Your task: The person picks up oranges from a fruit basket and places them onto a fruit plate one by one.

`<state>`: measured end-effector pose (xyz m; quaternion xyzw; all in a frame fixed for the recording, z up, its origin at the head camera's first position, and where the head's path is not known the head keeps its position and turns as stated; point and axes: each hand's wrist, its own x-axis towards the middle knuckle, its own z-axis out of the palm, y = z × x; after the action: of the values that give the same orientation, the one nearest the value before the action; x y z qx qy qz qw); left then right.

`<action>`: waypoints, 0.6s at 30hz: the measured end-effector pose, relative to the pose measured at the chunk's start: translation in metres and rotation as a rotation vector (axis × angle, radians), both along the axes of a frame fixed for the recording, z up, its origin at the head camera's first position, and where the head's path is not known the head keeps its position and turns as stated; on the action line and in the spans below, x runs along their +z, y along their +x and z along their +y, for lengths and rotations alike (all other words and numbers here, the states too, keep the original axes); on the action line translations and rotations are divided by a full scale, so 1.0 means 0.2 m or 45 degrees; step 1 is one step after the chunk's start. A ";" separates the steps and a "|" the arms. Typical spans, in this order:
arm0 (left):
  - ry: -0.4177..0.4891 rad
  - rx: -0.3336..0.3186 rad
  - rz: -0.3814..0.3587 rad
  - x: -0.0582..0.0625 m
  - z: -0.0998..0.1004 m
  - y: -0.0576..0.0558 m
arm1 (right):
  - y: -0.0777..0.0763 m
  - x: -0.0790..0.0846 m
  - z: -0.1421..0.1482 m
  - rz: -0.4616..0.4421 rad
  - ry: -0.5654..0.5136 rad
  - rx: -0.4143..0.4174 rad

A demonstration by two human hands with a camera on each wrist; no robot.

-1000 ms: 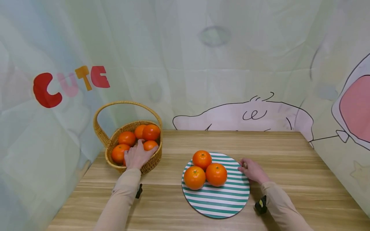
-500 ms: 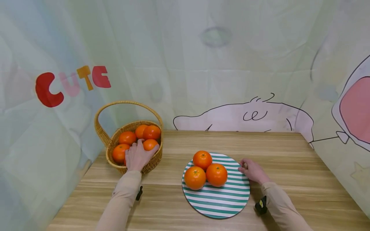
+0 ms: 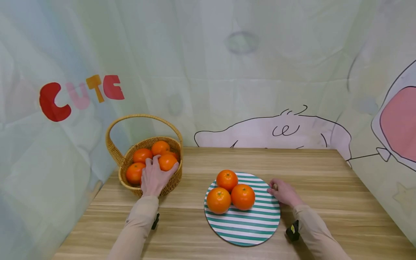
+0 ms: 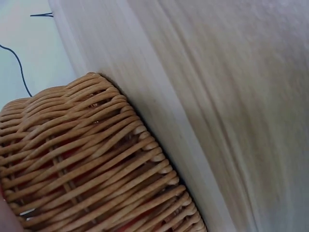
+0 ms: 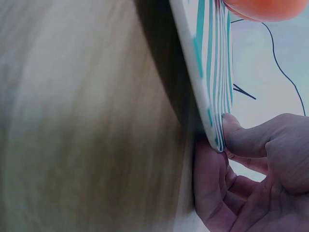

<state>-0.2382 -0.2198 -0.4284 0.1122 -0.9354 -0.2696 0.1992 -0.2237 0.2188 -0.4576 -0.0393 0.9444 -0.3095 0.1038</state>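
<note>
My left hand [image 3: 154, 178] reaches into the wicker basket [image 3: 172, 185] and grips an orange [image 3: 167, 162], thumb on its right side and fingers on its left. Several more oranges [image 3: 142, 155] lie around it in the basket. The left wrist view shows mostly the woven basket wall [image 4: 82, 154]. On the right, my right hand [image 3: 284, 192] pinches the rim of a round plate [image 3: 247, 229] with green and white stripes. In the right wrist view the thumb [image 5: 246, 140] lies over the rim, fingers beneath. Three oranges [image 3: 243, 196] sit together on the plate's upper left.
A tall arched handle [image 3: 143, 115] rises over the basket. Both basket and plate stand on a wood-grain table [image 3: 191, 231]. Behind and beside it hangs a printed curtain [image 3: 208, 72] with cartoon drawings.
The orange in my left hand has come up slightly, overlapping the back right one, which has shifted lower. The right hand and plate have stayed put.
</note>
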 end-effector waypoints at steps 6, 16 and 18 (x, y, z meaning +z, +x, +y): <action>0.030 -0.020 0.025 0.00 0.00 0.00 | 0.00 0.00 0.00 0.006 -0.001 0.005; 0.079 -0.099 0.153 0.00 -0.01 0.01 | 0.00 -0.01 0.00 0.002 0.001 0.000; 0.091 -0.119 0.206 0.00 -0.01 0.01 | -0.01 -0.01 0.00 -0.004 -0.004 -0.005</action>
<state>-0.2359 -0.2220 -0.4282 0.0532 -0.9102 -0.3202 0.2572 -0.2248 0.2192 -0.4595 -0.0372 0.9438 -0.3113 0.1047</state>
